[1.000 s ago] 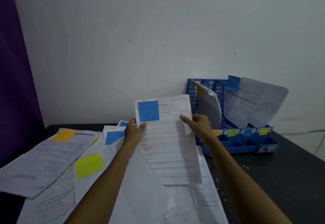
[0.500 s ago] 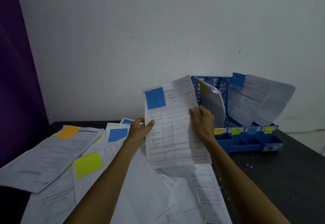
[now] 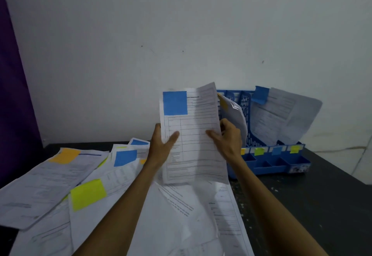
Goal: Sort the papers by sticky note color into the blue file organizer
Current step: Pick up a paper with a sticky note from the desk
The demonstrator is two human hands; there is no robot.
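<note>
One upright paper is pinched at its side edges by the left hand and right hand.

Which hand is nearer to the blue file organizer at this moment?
Right. The right hand grips the right edge of the paper, just in front of the left end of the blue file organizer. The left hand holds the paper's left edge, farther left.

- Blue plastic slotted file organizer stands far right on the dark flat surface.
- Loose white printed papers lie spread left of it.
</note>
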